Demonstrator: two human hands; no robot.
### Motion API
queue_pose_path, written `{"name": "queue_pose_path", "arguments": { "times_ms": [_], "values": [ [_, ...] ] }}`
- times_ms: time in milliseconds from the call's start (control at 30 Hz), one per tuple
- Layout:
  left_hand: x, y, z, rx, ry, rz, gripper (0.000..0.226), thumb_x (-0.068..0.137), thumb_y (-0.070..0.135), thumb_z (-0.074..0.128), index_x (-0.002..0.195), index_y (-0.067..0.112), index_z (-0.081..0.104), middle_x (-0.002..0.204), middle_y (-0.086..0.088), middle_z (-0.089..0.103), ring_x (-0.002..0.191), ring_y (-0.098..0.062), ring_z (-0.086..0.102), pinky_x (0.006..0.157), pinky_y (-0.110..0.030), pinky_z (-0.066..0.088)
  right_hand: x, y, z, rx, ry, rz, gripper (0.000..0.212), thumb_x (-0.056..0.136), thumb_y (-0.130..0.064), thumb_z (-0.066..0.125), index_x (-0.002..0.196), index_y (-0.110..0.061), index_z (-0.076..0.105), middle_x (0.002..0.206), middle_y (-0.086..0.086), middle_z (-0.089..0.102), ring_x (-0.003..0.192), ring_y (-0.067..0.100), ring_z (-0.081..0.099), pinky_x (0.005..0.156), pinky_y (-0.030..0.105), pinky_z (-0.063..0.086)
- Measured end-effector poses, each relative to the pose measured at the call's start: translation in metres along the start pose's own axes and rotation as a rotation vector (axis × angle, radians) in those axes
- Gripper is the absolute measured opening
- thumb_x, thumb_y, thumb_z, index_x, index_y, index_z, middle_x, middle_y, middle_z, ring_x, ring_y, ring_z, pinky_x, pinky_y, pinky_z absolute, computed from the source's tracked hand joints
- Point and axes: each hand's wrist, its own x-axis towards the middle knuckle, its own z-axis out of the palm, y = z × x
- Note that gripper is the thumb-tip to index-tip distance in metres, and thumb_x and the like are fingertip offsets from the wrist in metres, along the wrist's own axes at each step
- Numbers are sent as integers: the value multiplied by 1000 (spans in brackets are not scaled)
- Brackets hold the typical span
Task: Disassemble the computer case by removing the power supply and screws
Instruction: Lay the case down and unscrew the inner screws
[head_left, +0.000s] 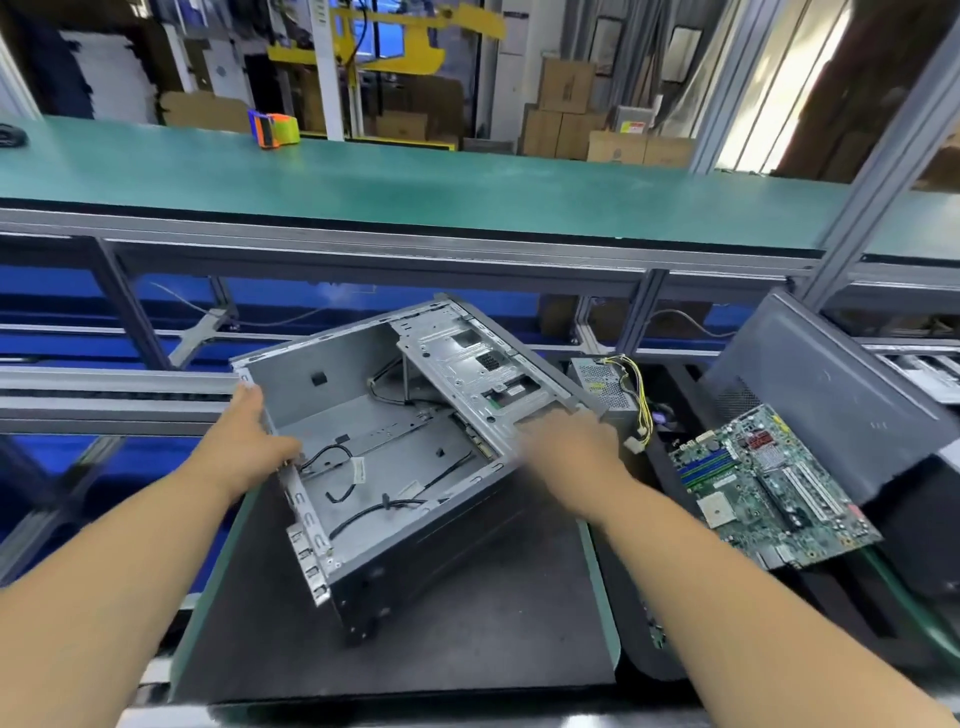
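Note:
The grey metal computer case (395, 467) lies open-side up and tilted on a dark mat (467, 623). Loose black cables run across its bare floor, and its drive cage stands raised at the far right. My left hand (254, 436) grips the case's left rear edge. My right hand (566, 447), blurred, holds the case's right side near the drive cage. The removed power supply (597, 384) with its yellow and black wires sits just right of the case. A green motherboard (769, 488) lies further right.
A grey side panel (831, 395) leans at the right, behind the motherboard. A green conveyor belt (415, 182) runs across the back, with an orange and blue tape dispenser (272, 130) on it. An aluminium frame rail (104, 389) borders the left.

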Motion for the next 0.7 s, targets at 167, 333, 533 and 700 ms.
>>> {"name": "queue_pose_path", "arguments": {
  "times_ms": [167, 333, 533, 700],
  "values": [
    [-54, 49, 31, 124, -56, 201, 78, 91, 33, 63, 155, 26, 18, 163, 3, 8, 149, -12, 5, 119, -34, 13, 21, 48, -40, 210, 47, 72, 38, 103, -28, 29, 121, -24, 62, 128, 5, 58, 118, 32, 50, 86, 37, 36],
    [-100, 91, 82, 143, -193, 246, 44, 97, 45, 49, 138, 29, 51, 145, 5, 48, 133, -16, 43, 112, -31, 32, 27, 65, -40, 423, -125, 86, 41, 101, -50, 30, 125, -34, 60, 128, -7, 63, 125, 24, 49, 108, 45, 30],
    [-115, 96, 116, 304, -52, 271, 34, 99, 49, 34, 81, 28, 55, 82, 7, 59, 79, -18, 56, 70, -33, 48, 22, 71, -19, 506, -55, -66, 37, 102, -35, 40, 126, -22, 64, 143, 0, 50, 128, 28, 43, 110, 45, 33],
    [-121, 75, 120, 571, 195, 575, 45, 99, 47, 26, 78, 22, 57, 70, 5, 57, 64, -22, 56, 54, -32, 37, 2, 85, -12, 281, 20, -216, 39, 106, -31, 31, 130, -25, 61, 135, 1, 47, 118, 26, 36, 104, 41, 30]
  ]
}}
